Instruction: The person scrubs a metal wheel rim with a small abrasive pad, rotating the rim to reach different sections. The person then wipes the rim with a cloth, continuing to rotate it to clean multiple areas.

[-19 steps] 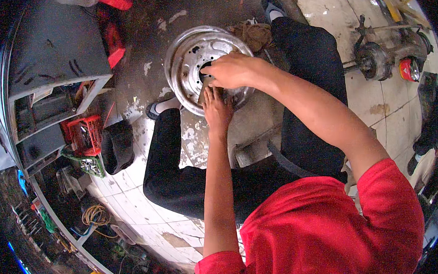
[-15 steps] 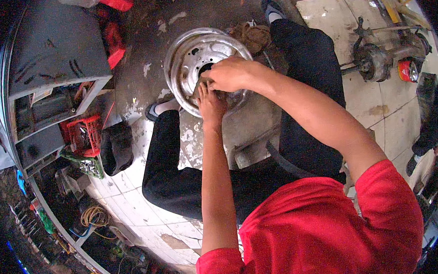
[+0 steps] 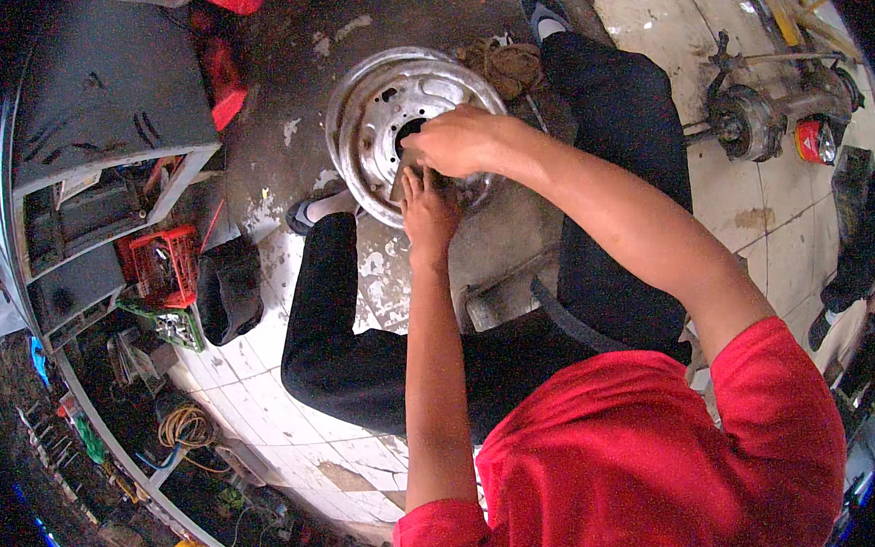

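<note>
A bare steel wheel rim point(image 3: 359, 108) stands tilted between my legs, its dull silver face turned toward me. Over the lower part of that face, my right hand point(image 3: 457, 140) is closed, with its fingertips curled down beside the dark centre hole. Just below it, my left hand point(image 3: 431, 212) presses its fingers against a small brownish flat piece point(image 3: 404, 178), perhaps sandpaper. Both hands seem to grip this piece against the rim. My fingers cover most of it, so its full shape is hidden.
A brown rag point(image 3: 510, 68) lies beyond the rim. A grey cabinet point(image 3: 97, 104), a red basket point(image 3: 169, 265) and coiled cable point(image 3: 188, 427) are at left. At right, a greasy axle-like part point(image 3: 744, 124) sits on tiles near a red can point(image 3: 812, 140).
My left hand has shifted slightly right and nearer to me, showing more of the brownish piece. My right hand is nearly in the same place. The rim sits slightly higher in view.
</note>
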A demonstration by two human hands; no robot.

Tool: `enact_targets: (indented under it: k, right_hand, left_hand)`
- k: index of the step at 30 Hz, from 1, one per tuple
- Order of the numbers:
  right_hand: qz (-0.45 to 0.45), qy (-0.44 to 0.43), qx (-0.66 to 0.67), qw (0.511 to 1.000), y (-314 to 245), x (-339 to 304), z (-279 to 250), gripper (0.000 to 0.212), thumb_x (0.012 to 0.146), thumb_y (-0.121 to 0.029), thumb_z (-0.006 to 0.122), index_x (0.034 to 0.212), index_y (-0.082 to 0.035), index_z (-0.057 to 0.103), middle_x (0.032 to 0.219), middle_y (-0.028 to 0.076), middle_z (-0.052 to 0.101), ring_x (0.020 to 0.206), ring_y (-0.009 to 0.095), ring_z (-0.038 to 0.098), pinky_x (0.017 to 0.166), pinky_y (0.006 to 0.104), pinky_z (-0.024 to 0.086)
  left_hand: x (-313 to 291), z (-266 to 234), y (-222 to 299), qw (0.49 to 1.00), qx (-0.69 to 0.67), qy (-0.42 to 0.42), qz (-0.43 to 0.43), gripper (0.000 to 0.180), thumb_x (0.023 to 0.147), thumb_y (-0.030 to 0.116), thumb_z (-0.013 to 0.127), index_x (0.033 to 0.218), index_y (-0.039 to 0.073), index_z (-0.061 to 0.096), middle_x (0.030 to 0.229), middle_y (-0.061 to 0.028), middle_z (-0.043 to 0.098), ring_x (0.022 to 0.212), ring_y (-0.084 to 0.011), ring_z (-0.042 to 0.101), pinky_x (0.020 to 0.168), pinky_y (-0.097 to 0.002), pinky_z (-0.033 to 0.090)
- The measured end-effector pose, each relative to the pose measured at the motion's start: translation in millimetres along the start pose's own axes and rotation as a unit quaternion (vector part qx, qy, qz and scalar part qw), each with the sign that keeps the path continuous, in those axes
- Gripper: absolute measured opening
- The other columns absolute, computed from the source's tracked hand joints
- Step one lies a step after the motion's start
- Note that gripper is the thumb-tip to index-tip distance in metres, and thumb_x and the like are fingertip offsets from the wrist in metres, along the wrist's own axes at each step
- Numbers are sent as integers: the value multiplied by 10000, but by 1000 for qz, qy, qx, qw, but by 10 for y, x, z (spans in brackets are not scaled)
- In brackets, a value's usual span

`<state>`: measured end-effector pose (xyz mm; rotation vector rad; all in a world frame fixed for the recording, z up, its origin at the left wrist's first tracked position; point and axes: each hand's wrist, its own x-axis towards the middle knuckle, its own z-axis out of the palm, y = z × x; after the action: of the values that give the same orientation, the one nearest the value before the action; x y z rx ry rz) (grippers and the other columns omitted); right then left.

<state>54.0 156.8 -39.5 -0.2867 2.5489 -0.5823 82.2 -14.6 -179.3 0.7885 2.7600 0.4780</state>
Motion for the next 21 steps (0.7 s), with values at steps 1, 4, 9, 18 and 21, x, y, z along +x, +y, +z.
enact_targets:
  k: [1, 4, 9, 18, 21]
  right_hand:
    - [-3, -1, -3, 1000, -12, -4, -9, 372, 928, -257, 520, 1270, -113, 548, 1129, 156, 651, 1049, 346, 615, 897, 461, 483]
    - [1, -5, -11, 1000, -20, 72, 49, 375, 916, -284, 544, 1263, -144, 554, 1113, 153, 657, 1037, 349, 620, 885, 466, 488]
    - [11, -14, 14, 1000, 28, 0, 18, 408, 907, -336, 565, 1265, -141, 556, 1103, 170, 656, 1036, 358, 619, 881, 470, 491]
    - [11, -11, 9, 1000, 30, 79, 127, 436, 897, -335, 581, 1265, -104, 557, 1116, 184, 649, 1053, 358, 613, 901, 464, 487]
    - [12, -10, 29, 999, -8, 38, 70, 418, 894, -327, 584, 1257, -119, 566, 1114, 178, 652, 1047, 357, 615, 897, 462, 487]
  left_hand:
    - [67, 18, -82, 1000, 6, 10, 4, 678, 849, 328, 628, 1405, 27, 382, 1431, -297, 361, 1343, -424, 349, 1068, -474, 360]
    - [238, 33, -165, 999, -9, 25, -29, 601, 875, 279, 597, 1347, -49, 421, 1410, -285, 400, 1346, -451, 325, 1091, -461, 337]
    - [55, -17, 43, 999, 43, -5, 13, 623, 867, 245, 591, 1376, -51, 386, 1424, -281, 384, 1337, -444, 344, 1083, -463, 348]
    - [-41, 5, 21, 1000, -2, 3, -5, 634, 850, 250, 604, 1393, -4, 396, 1449, -286, 350, 1342, -389, 372, 1041, -485, 388]
    - [152, 25, -130, 999, -20, -19, -28, 610, 850, 242, 595, 1377, -9, 419, 1455, -274, 350, 1342, -384, 375, 1040, -484, 389]
